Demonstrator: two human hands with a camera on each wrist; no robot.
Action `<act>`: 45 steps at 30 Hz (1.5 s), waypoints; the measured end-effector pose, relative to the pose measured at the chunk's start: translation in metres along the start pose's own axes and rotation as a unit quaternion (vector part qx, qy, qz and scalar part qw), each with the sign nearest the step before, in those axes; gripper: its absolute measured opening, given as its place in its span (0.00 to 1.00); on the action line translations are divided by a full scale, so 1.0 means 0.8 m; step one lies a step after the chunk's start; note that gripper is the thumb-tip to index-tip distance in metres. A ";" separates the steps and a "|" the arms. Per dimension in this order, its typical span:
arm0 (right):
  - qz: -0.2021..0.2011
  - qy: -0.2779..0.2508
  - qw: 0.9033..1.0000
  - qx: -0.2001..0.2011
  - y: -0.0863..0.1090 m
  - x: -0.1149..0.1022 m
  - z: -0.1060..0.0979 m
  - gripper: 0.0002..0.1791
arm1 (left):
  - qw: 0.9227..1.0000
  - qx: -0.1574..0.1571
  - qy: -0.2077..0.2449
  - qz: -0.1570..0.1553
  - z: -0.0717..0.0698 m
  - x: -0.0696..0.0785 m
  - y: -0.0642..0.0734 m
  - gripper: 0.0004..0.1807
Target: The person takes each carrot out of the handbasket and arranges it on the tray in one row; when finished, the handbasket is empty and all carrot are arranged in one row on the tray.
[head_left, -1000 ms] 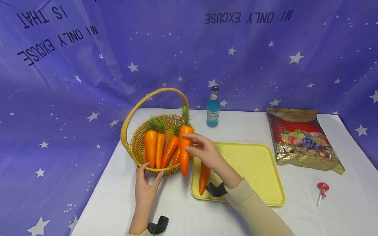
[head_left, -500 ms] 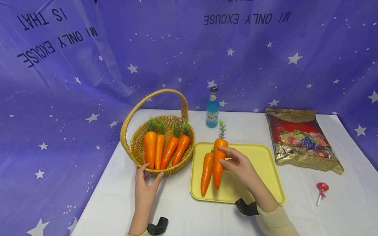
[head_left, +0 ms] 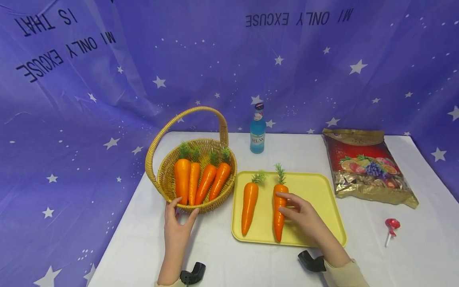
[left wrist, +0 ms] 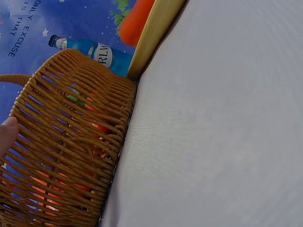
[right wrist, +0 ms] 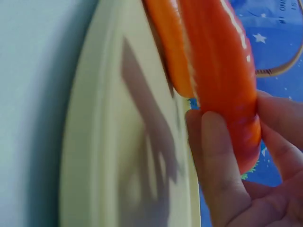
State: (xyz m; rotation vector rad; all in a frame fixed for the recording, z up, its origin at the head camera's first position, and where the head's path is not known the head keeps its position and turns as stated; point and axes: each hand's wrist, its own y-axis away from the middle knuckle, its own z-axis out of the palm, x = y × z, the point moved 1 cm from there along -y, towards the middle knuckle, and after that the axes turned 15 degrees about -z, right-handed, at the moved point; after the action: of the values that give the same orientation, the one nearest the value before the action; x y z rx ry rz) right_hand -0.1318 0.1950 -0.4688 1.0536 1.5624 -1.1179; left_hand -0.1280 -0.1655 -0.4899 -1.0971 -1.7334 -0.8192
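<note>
Currently, right hand (head_left: 303, 214) pinches a carrot (head_left: 277, 217), tray (head_left: 315, 195) beneath it. Left hand (head_left: 177, 229), thumb spread, holds the basket (head_left: 214, 205) rim.

- A blue bottle (head_left: 257, 133) labelled "RLW" stands upright.
- A red-and-gold bag (head_left: 369, 169) printed with fruit lies flat.
- A red lollipop (head_left: 392, 224) lies near it.
- A starry backdrop (head_left: 301, 71) rises behind the white table (head_left: 136, 247).

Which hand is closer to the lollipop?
The right hand. It is left of the lollipop, pinching a carrot over the tray. The left hand is much farther left, holding the basket's edge.
</note>
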 end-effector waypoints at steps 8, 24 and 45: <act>0.013 0.139 0.990 -0.012 -0.013 0.003 0.016 0.24 | 1.000 0.000 0.005 0.004 0.003 -0.001 -0.002 0.35; 0.032 0.198 0.979 -0.037 -0.040 -0.008 0.066 0.24 | 1.000 -0.001 0.002 0.009 0.003 0.001 0.001 0.35; -0.002 0.284 0.957 -0.054 -0.048 -0.014 0.093 0.26 | 1.000 -0.003 -0.009 0.003 -0.002 0.001 -0.002 0.36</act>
State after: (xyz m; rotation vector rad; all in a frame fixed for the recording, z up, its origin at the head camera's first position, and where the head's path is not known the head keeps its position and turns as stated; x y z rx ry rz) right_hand -0.1519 0.1133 -0.4637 1.3721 2.0430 -0.7490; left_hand -0.1287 -0.1671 -0.4889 -1.1154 -1.7431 -0.8138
